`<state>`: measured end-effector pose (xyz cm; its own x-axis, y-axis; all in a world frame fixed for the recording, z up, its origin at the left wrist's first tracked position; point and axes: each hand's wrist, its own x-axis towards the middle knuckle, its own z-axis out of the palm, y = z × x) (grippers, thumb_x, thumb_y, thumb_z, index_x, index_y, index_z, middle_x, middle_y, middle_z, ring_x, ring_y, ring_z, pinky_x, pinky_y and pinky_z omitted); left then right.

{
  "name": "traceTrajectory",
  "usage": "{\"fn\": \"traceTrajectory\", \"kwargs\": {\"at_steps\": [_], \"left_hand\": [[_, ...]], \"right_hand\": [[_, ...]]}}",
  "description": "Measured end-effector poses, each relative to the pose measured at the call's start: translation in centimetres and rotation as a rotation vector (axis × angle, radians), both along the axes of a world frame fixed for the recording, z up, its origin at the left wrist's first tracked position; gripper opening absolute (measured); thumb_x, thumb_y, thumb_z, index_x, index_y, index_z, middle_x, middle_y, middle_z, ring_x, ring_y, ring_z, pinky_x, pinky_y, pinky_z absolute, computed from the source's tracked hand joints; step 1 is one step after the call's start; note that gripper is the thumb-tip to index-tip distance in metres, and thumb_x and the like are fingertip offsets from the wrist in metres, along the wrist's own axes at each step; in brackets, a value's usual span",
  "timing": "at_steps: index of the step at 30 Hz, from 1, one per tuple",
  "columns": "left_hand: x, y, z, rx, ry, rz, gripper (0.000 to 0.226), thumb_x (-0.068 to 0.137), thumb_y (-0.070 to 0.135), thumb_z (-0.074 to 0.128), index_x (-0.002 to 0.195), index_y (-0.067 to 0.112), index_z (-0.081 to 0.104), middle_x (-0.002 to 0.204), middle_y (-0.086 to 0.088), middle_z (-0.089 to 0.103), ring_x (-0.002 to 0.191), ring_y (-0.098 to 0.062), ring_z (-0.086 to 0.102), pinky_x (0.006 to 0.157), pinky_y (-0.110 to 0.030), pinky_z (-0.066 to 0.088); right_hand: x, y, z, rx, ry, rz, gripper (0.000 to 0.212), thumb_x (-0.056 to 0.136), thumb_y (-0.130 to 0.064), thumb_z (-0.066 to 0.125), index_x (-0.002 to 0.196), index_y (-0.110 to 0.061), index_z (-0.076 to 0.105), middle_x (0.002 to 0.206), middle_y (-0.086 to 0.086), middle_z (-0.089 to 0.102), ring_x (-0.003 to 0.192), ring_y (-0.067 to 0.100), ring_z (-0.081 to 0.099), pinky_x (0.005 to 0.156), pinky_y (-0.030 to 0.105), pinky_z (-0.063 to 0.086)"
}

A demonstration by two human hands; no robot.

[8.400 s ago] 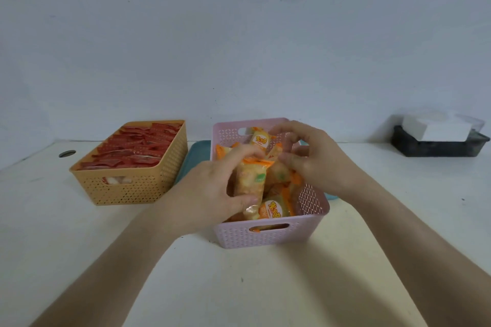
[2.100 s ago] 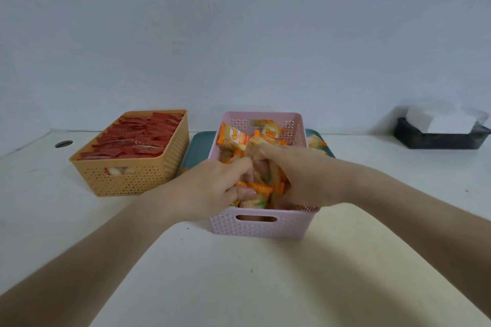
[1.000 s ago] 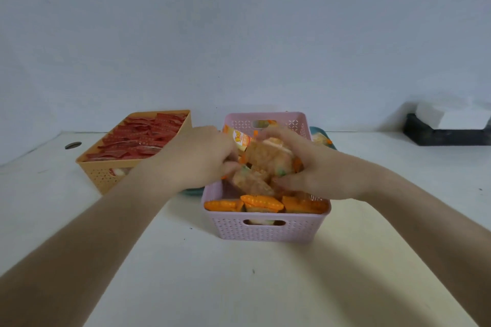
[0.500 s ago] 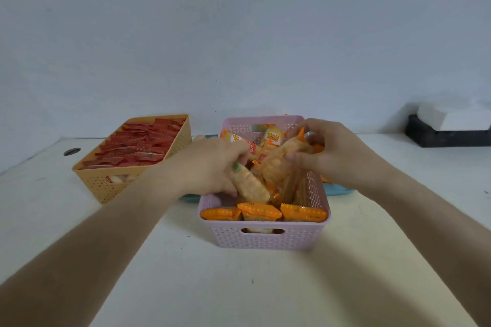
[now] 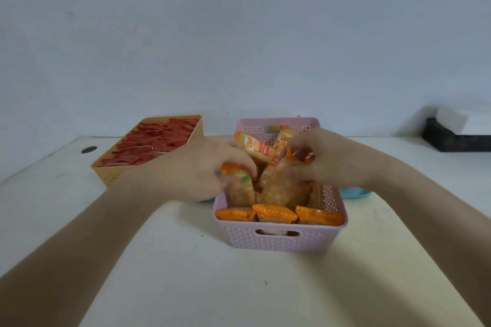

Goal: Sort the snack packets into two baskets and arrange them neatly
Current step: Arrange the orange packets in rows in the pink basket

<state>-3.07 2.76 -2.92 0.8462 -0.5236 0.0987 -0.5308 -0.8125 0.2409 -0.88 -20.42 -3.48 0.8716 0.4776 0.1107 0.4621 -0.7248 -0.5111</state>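
Three orange-sealed snack packets [image 5: 275,214] line the near wall of the pink perforated plastic basket [image 5: 279,240]. My left hand [image 5: 199,170] grips a fourth packet [image 5: 240,190], right hand [image 5: 328,160] pinches a fifth packet [image 5: 276,184]; both lower than half a second ago: row two starting. Red foil packets [image 5: 154,143] fill the orange plastic basket [image 5: 111,176].

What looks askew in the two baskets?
In the pink basket only the front row of three orange packets stands straight. Behind it, loose packets lean at mixed angles, a printed packet lying diagonally near the back wall; left hand and right hand each grip one. The red packets in the orange basket look orderly.
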Motion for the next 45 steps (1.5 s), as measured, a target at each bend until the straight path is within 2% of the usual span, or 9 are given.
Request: {"fn": "traceTrajectory", "kwargs": {"at_steps": [6, 12, 18, 26, 30, 33, 37, 41, 45], "left_hand": [[0.3, -1.1, -0.7, 0.109, 0.153, 0.047, 0.042, 0.089, 0.01, 0.061, 0.119, 0.041, 0.062, 0.106, 0.02, 0.06, 0.1, -0.001, 0.058, 0.088, -0.026, 0.05], [0.5, -2.0, -1.2, 0.212, 0.19, 0.019, 0.029, 0.094, 0.021, 0.057, 0.122, 0.031, 0.06, 0.09, 0.021, 0.053, 0.084, -0.001, 0.051, 0.069, -0.014, 0.039], [0.9, -1.9, -0.9, 0.027, 0.266, 0.088, 0.038, 0.098, 0.041, 0.047, 0.083, 0.015, 0.069, 0.064, 0.011, 0.063, 0.062, -0.003, 0.059, 0.061, -0.02, 0.045], [4.6, -6.2, -0.8, 0.672, 0.105, -0.011, 0.022, 0.092, 0.03, 0.057, 0.102, 0.014, 0.069, 0.085, 0.0, 0.063, 0.082, -0.019, 0.059, 0.071, -0.031, 0.051], [5.5, -8.2, -1.8, 0.822, 0.383, 0.041, 0.04, 0.097, 0.041, 0.05, 0.124, 0.013, 0.058, 0.103, 0.001, 0.06, 0.094, -0.021, 0.055, 0.079, -0.031, 0.044], [6.1, -8.1, -2.4, 0.732, 0.446, 0.088, 0.05, 0.092, 0.047, 0.057, 0.131, 0.017, 0.056, 0.123, -0.001, 0.063, 0.108, -0.023, 0.059, 0.091, -0.034, 0.049], [6.1, -7.8, -2.4, 0.517, 0.399, 0.166, 0.043, 0.08, 0.043, 0.074, 0.114, 0.018, 0.066, 0.104, 0.004, 0.066, 0.095, -0.021, 0.061, 0.087, -0.034, 0.053], [5.9, -7.3, -1.6, 0.389, 0.212, 0.228, 0.028, 0.074, 0.04, 0.079, 0.078, 0.02, 0.06, 0.075, 0.003, 0.061, 0.073, -0.018, 0.059, 0.055, -0.028, 0.044], [4.8, -6.0, -0.8, 0.132, 0.096, 0.26, 0.031, 0.069, 0.034, 0.084, 0.085, 0.03, 0.057, 0.079, 0.01, 0.066, 0.079, -0.015, 0.065, 0.068, -0.032, 0.053]], "right_hand": [[-0.4, 2.3, 0.2, -0.331, -0.023, 0.112, 0.022, 0.09, -0.026, 0.06, 0.112, -0.021, 0.065, 0.105, 0.001, 0.065, 0.095, 0.02, 0.059, 0.08, 0.03, 0.052], [-0.5, 3.6, 0.1, -0.455, -0.221, 0.178, 0.015, 0.087, -0.018, 0.059, 0.102, -0.022, 0.063, 0.092, -0.001, 0.063, 0.084, 0.02, 0.058, 0.063, 0.026, 0.046], [-0.6, 2.9, -0.8, -0.418, -0.393, 0.092, 0.03, 0.085, -0.013, 0.055, 0.115, -0.019, 0.058, 0.108, 0.003, 0.061, 0.1, 0.023, 0.057, 0.078, 0.031, 0.047], [-0.4, 0.7, -0.6, -0.121, -0.271, 0.002, 0.007, 0.078, -0.021, 0.063, 0.077, -0.026, 0.059, 0.067, -0.011, 0.051, 0.066, 0.009, 0.05, 0.058, 0.025, 0.04], [-0.7, 0.2, -0.7, -0.036, -0.195, -0.016, 0.012, 0.076, -0.02, 0.062, 0.068, -0.025, 0.054, 0.061, -0.008, 0.049, 0.062, 0.011, 0.048, 0.056, 0.027, 0.038], [-0.6, 0.0, -1.2, -0.021, -0.173, -0.041, 0.013, 0.076, -0.021, 0.061, 0.068, -0.021, 0.051, 0.064, -0.008, 0.049, 0.064, 0.012, 0.048, 0.058, 0.031, 0.041], [-0.5, -0.3, -1.3, 0.023, -0.16, -0.034, 0.009, 0.075, -0.022, 0.063, 0.078, -0.014, 0.062, 0.066, -0.005, 0.052, 0.064, 0.014, 0.05, 0.064, 0.036, 0.046], [-0.4, -0.6, -0.9, 0.073, -0.143, -0.03, 0.021, 0.075, -0.023, 0.064, 0.084, -0.004, 0.067, 0.072, 0.012, 0.061, 0.069, 0.024, 0.056, 0.067, 0.041, 0.049], [-0.5, -0.8, -0.4, 0.001, -0.066, -0.013, 0.026, 0.077, -0.027, 0.064, 0.073, -0.002, 0.063, 0.074, 0.017, 0.062, 0.063, 0.024, 0.053, 0.063, 0.043, 0.05]]}}
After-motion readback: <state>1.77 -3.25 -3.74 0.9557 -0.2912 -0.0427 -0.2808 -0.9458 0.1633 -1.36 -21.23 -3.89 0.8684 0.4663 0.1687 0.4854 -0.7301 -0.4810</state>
